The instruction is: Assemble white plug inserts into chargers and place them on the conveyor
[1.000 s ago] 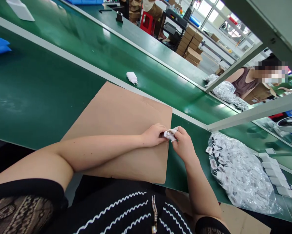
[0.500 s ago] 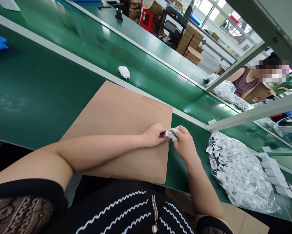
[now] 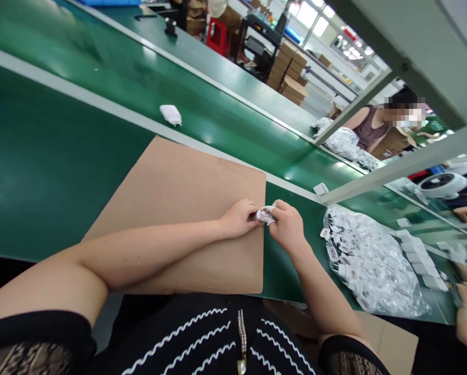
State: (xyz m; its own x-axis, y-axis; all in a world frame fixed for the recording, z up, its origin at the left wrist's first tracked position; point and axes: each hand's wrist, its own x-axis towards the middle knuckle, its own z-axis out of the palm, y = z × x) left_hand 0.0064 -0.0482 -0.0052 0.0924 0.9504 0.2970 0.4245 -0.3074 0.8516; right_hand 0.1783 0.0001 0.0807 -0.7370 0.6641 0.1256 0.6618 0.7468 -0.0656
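Fingertips of the left hand (image 3: 239, 219) and right hand (image 3: 288, 229) keep pinching the small white part (image 3: 265, 214) at the cardboard sheet's (image 3: 178, 208) far right corner; meanwhile the white charger (image 3: 171, 114) has drifted left along the counter's belt (image 3: 225, 112).

A small white part (image 3: 265, 214) is pinched between the fingertips of both hands, at the right edge of a brown cardboard sheet (image 3: 186, 208). Most of it is hidden by the fingers, so its exact shape is unclear.
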